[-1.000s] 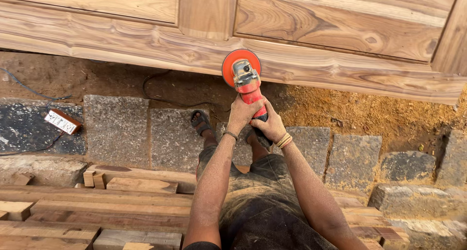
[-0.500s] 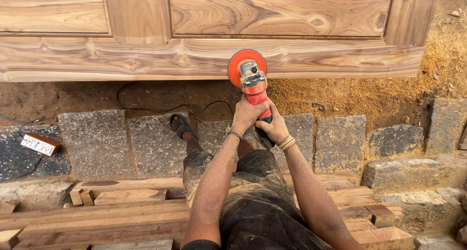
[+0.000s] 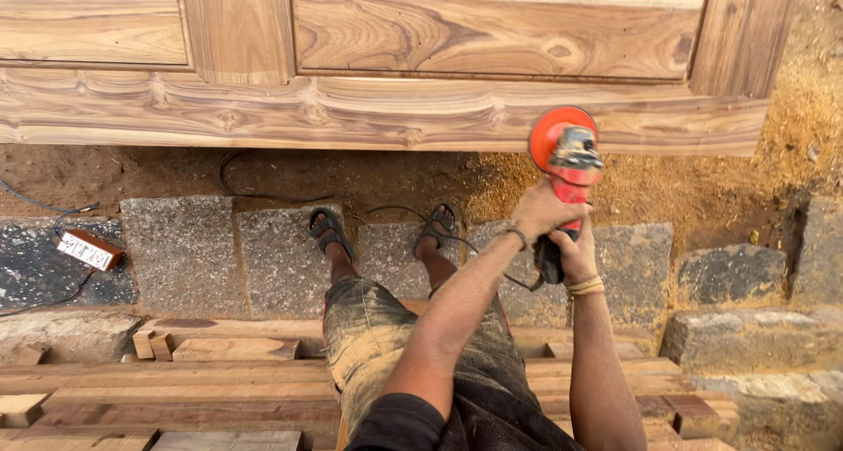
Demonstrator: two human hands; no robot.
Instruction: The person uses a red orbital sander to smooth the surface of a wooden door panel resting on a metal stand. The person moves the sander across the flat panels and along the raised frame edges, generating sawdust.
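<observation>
Grinder (image 3: 569, 174): red body, long axis running up and away from the fingers, orange disc ahead, just below the wooden door frame (image 3: 386, 113).
Left hand (image 3: 543, 209): fingers wrapped round the body, nearer the disc.
Right hand (image 3: 575, 256): fingers closed on the rear handle.

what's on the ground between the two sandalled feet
In the head view, a black cable runs over the grey stone slab between the left foot and right foot.

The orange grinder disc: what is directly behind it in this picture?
Behind the orange grinder disc lies the lower rail of the wooden door panel, with sawdust below. The contact spot itself is covered by the disc.
</observation>
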